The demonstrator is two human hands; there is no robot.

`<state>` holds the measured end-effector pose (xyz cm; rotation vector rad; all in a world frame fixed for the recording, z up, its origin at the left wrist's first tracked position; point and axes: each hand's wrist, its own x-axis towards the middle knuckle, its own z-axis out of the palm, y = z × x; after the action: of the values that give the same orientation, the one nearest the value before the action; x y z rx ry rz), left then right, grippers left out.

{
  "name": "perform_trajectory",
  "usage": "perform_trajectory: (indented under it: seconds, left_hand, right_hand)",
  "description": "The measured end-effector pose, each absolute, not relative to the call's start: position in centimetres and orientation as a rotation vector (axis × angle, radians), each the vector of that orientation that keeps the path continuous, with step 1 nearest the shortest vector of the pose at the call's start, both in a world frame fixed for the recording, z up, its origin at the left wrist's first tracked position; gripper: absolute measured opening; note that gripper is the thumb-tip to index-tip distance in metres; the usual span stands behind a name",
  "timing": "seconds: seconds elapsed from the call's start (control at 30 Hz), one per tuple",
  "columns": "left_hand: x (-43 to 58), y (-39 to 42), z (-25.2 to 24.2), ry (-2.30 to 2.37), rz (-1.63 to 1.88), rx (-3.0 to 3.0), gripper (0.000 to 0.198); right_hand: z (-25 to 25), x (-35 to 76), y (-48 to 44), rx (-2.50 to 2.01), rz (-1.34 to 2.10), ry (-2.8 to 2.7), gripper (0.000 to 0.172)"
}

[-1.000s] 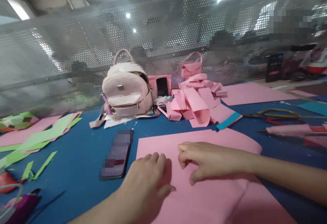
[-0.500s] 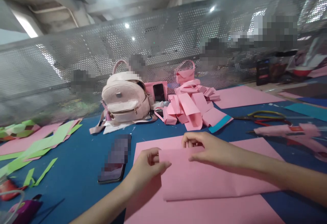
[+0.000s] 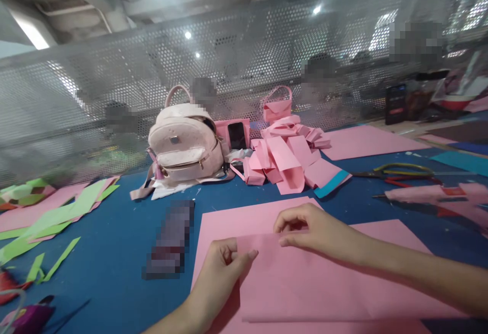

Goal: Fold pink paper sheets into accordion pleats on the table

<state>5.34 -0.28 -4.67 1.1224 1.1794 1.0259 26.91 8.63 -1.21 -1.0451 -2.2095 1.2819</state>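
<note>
- a perforated metal screen (image 3: 236, 64) stands behind the blue surface (image 3: 107, 252).
- left hand (image 3: 224, 268): grip pinching the upper left corner of the held pink sheet (image 3: 312, 283), thumb in front.
- right hand (image 3: 308, 222): grip pinching the same upper edge, further right.
- location: the sheet lies in front of me, over a further spread of pink paper (image 3: 217, 222); whether both are one piece, i cannot tell.
- progress, in my judgement: edge raised, near side seemingly folded; flattening and release not yet done.
- shaped pink pieces (image 3: 282, 156) are heaped beyond.
- the glue gun (image 3: 415, 193) lies right, untouched.
</note>
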Motion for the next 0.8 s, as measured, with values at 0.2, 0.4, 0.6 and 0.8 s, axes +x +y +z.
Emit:
perform_trajectory:
  seconds: [0.2,0.4,0.6,0.8]
  left_hand:
    - [5.5,-0.1,-5.0,1.082,1.038,0.949,0.042]
    - [5.6,-0.1,-4.8,1.064,1.093,0.923,0.042]
    - [5.5,-0.4,-4.4,1.065,1.134,1.059,0.046]
    - [5.5,-0.4,-4.1,1.086,1.118,1.163,0.048]
  right_hand:
    - [-0.6,26.6,8.9,-1.078,1.261,-2.194,0.013]
    - [-0.4,26.6,8.5,-0.995,1.077,-2.265,0.022]
    - [-0.2,26.7,8.0,-1.001,0.908,-2.341,0.015]
    - [-0.1,26.4,7.8,-1.005,0.905,-2.380,0.007]
